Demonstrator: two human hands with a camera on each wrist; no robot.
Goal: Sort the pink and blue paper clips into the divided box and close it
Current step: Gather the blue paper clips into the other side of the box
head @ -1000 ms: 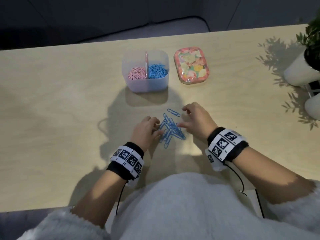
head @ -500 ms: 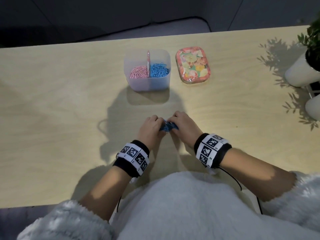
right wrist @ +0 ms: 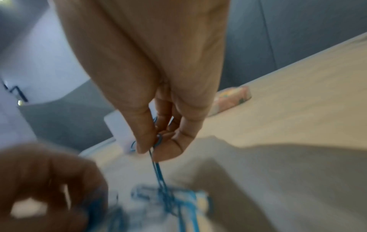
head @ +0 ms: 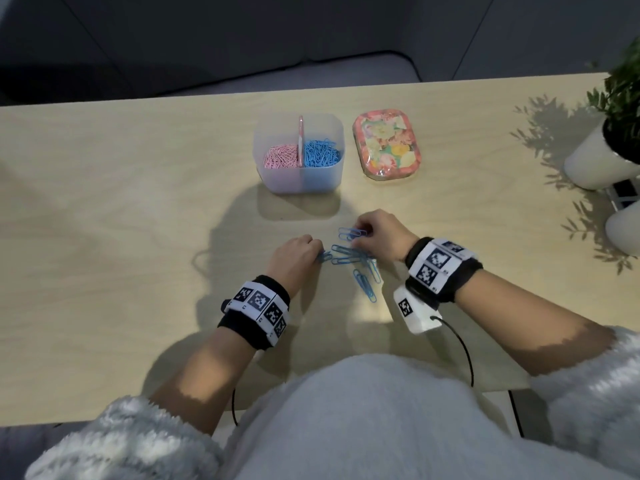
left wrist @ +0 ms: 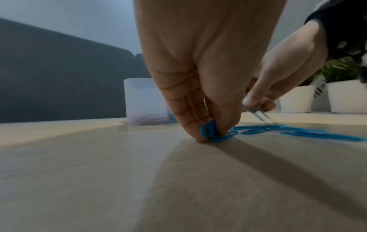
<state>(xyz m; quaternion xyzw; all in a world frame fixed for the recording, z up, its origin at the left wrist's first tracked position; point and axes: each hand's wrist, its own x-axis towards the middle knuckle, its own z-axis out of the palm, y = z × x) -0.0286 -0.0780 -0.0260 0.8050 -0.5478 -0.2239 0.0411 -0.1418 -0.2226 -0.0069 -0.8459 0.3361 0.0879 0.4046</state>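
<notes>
Head view, nearest you: your two forearms reach in from 6 o'clock, each wrist wearing a marker band (head: 258, 307). Your left hand (head: 294, 259) is down on the table (head: 104, 237), its fingertips (left wrist: 200, 135) pinching a small bunch of blue clips (left wrist: 210, 131) against the wood. At its 3 o'clock lie the loose clips (head: 356, 263), all blue, scattered flat between your hands, a few trailing toward 5 o'clock. Your right hand (head: 379, 237) sits at the far right of that scatter, thumb and fingers pinching a couple of blue clips that hang down from the grip in the right wrist view, which is blurred. Farther out, at 12 o'clock from the scatter and well apart from it, stands the open box (head: 299, 183): pink clips (head: 280, 157) in its left half, blue clips in its right, a divider (head: 300, 140) between. Just at the box's 3 o'clock the floral lid (head: 386, 145) lies flat on the table. White plant pots (head: 595, 161) stand at the far right edge.
</notes>
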